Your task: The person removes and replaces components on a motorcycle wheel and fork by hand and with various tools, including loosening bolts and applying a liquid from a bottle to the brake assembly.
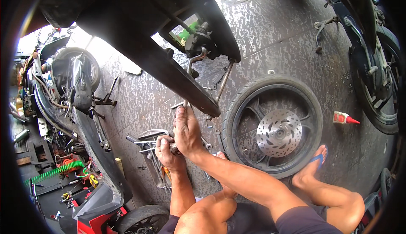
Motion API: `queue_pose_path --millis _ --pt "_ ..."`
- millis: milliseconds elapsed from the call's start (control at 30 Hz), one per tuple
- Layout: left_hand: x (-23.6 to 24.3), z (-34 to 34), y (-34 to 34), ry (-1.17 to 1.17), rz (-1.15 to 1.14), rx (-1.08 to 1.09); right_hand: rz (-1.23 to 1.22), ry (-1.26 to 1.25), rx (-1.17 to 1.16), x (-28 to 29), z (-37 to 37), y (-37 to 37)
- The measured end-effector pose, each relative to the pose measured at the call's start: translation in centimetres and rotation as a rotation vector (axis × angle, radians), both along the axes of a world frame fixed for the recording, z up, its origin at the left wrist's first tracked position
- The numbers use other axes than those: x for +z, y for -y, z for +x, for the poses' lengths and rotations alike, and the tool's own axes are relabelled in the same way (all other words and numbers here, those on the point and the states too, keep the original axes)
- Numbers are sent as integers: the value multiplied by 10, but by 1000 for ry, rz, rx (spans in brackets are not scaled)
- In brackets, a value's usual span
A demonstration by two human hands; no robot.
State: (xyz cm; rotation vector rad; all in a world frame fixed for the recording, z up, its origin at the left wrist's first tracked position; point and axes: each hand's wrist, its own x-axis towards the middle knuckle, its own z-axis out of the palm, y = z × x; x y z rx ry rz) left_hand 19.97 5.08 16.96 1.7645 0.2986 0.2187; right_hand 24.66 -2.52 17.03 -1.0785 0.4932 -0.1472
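My right hand [186,131] is closed with its thumb pointing up, just below the lower edge of a dark swingarm [177,81]. A thin metal rod [185,103] with a short crosspiece stands up at its fingertips. Below and to the left, my left hand [170,152] is closed, its fingers curled by a small dark metal piece [174,148] between the two hands; its kind is unclear. A brake caliper [199,42] hangs at the swingarm, with a bent metal bar [197,57] beneath it. Another metal rod [226,81] slants near the swingarm's end.
A wheel with a brake disc [279,133] lies flat at the right, beside my foot. Behind my left hand sits a metal tray [149,163] with hand tools. Motorcycles [82,77] stand at both sides. A red-tipped white bottle [345,118] lies farther right.
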Motion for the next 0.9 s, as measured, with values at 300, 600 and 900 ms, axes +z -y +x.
queue_pose_path --millis 300,600,900 --pt "-10 -9 -18 -19 -129 48 4 -79 60 25 -3 5" --pt "28 16 -15 164 -531 254 633 -14 26 54 11 -22" --pt "50 66 -23 150 -180 322 847 40 40 50 30 -27"
